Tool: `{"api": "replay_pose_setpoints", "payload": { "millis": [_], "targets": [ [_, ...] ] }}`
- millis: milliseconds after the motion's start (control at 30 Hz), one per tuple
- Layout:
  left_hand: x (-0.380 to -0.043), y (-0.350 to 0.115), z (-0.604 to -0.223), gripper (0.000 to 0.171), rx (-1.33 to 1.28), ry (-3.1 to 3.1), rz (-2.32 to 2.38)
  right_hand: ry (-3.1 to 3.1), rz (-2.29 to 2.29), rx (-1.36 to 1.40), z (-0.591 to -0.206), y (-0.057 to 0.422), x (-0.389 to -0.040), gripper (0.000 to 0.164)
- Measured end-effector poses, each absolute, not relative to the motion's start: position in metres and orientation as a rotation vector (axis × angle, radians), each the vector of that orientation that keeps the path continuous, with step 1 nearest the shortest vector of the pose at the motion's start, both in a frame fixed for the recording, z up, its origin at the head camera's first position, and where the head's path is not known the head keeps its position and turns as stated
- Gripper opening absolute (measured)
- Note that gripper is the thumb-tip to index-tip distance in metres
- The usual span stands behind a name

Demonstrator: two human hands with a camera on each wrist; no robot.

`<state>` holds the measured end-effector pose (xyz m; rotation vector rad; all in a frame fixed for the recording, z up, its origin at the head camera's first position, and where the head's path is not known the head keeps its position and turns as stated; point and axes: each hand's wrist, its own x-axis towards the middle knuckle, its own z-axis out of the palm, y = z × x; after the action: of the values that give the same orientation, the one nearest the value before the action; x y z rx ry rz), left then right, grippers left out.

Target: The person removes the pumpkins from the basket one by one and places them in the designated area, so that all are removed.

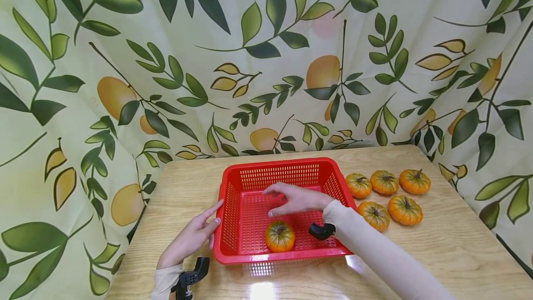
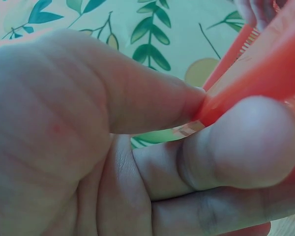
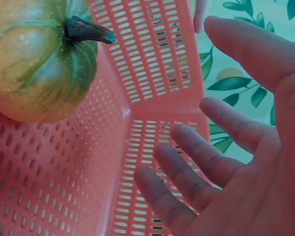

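Observation:
A red plastic basket with slotted walls stands on the table. Inside it, near the front wall, sits a small orange-and-green pumpkin; its dark stem shows large in the right wrist view. My left hand holds the basket's left rim, and in the left wrist view the thumb lies against the rim with fingers beside it. Over the inside of the basket, behind the pumpkin, hovers my right hand. Its fingers are spread and relaxed, holding nothing, apart from the pumpkin in the right wrist view.
Right of the basket, several more small pumpkins sit in two rows on the wooden table. The nearest ones lie close to the basket's right wall. A leaf-and-fruit patterned cloth hangs behind the table and along both sides.

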<state>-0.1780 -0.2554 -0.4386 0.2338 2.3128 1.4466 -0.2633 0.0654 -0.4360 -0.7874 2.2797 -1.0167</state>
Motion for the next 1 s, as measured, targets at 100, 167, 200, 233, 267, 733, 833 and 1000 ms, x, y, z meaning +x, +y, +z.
{"api": "replay_pose_setpoints", "payload": {
  "millis": [100, 167, 200, 233, 267, 733, 833, 1000],
  "targets": [
    [-0.178, -0.256, -0.438, 0.059, 0.232, 2.307, 1.451, 2.267, -0.971, -0.819, -0.439, 0.064, -0.263, 0.064],
    [-0.178, -0.256, -0.439, 0.06, 0.231, 2.305, 1.452, 2.259, -0.925, -0.841, -0.44, 0.062, -0.263, 0.063],
    [-0.178, -0.256, -0.439, 0.06, 0.231, 2.305, 1.453, 2.26, -0.894, -0.847, -0.441, 0.062, -0.263, 0.063],
    [-0.178, -0.256, -0.439, 0.06, 0.23, 2.305, 1.454, 2.261, -0.863, -0.855, -0.441, 0.061, -0.263, 0.062],
    [-0.178, -0.256, -0.439, 0.06, 0.23, 2.305, 1.454, 2.265, -0.827, -0.859, -0.442, 0.06, -0.262, 0.062],
    [-0.179, -0.255, -0.44, 0.058, 0.222, 2.316, 1.447, 2.182, -0.631, -0.826, -0.445, 0.059, -0.258, 0.065],
    [-0.179, -0.255, -0.44, 0.058, 0.218, 2.32, 1.445, 2.135, -0.644, -0.817, -0.448, 0.06, -0.258, 0.063],
    [-0.179, -0.256, -0.44, 0.059, 0.231, 2.305, 1.449, 2.094, -0.642, -0.82, -0.451, 0.06, -0.258, 0.061]
  ]
}}
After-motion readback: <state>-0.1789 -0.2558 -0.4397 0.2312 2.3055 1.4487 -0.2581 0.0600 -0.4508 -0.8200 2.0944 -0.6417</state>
